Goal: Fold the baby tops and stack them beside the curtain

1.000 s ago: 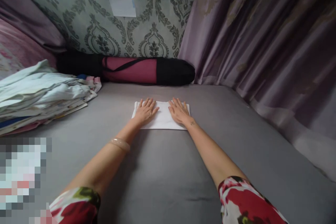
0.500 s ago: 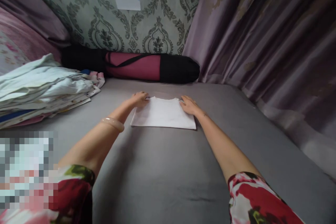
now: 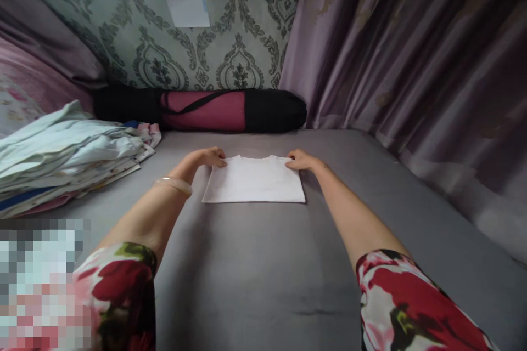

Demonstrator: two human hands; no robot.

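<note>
A white folded shirt (image 3: 254,181) lies flat on the grey sheet, its neckline facing the wall and its straight folded edge toward me. My left hand (image 3: 213,157) grips the shirt's far left corner, thumb on top and fingers curled at the edge. At the far right corner, my right hand (image 3: 301,159) pinches the cloth in the same way. The fingertips under the fabric are hidden.
Left of the shirt is a pile of folded clothes (image 3: 66,153). Along the wall lies a long maroon and black bag (image 3: 214,111). Purple curtains (image 3: 362,49) hang on the right, over the edge of the grey sheet (image 3: 263,274). A pixelated patch hides the lower left.
Both hands have gone from resting flat on the shirt to pinching its far corners, moving slightly outward. The shirt stays flat, and the view has shifted a little.
</note>
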